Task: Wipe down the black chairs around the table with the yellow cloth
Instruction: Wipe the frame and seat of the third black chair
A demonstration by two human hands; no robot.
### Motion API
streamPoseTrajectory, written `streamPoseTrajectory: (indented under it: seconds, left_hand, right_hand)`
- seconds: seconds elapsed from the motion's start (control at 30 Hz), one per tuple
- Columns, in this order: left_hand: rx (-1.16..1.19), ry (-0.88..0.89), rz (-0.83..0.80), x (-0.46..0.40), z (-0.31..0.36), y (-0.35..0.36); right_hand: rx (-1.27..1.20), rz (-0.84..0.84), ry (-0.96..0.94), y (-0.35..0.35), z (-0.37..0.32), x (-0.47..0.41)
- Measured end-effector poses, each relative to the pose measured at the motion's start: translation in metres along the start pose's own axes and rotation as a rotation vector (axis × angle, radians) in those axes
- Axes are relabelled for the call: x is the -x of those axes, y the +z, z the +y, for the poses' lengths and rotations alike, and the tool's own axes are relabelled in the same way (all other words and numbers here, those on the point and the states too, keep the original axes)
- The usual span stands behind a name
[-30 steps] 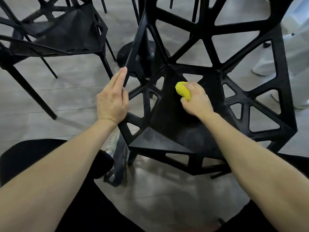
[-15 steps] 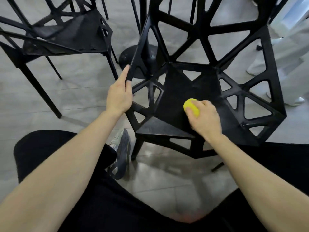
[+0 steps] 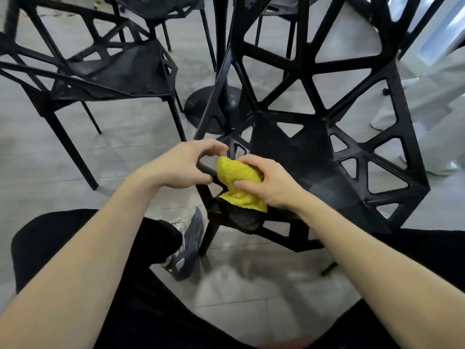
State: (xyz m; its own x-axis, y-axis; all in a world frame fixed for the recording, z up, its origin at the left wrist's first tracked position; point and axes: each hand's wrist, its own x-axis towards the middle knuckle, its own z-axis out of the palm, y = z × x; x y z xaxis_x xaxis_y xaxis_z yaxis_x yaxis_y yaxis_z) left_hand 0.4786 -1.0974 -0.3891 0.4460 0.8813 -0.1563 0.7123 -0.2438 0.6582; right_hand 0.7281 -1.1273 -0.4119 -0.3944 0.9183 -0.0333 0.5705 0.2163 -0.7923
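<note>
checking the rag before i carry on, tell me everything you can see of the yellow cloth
The bright yellow cloth looks like soft, nubbly fabric, bunched into a loose wad rather than spread flat. It sits on the front left corner of the nearest black lattice-frame chair, draped over the side rail with its lower edge lying on the seat. The right hand grips it from the right, fingers curled over the top and thumb pressing its side. The left hand holds the chair rail right beside it. No stains or tears show.
</note>
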Motion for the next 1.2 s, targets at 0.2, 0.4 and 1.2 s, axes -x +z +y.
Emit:
streamPoseTrajectory:
  seconds: [0.2,0.4,1.2]
  left_hand:
    - [0.110,0.071,0.139,-0.006,0.011,-0.001]
    - [0.281,-0.020,0.291,-0.016,0.020,-0.004]
    - [-0.076,-0.265,0.158,-0.048,-0.045,-0.030]
  right_hand:
    - [0.134,-0.022,0.013,-0.057,-0.006,-0.013]
    - [0.295,0.496,-0.006,-0.056,-0.005,-0.047]
    - [-0.350,0.639,0.086,-0.015,-0.003,-0.176]
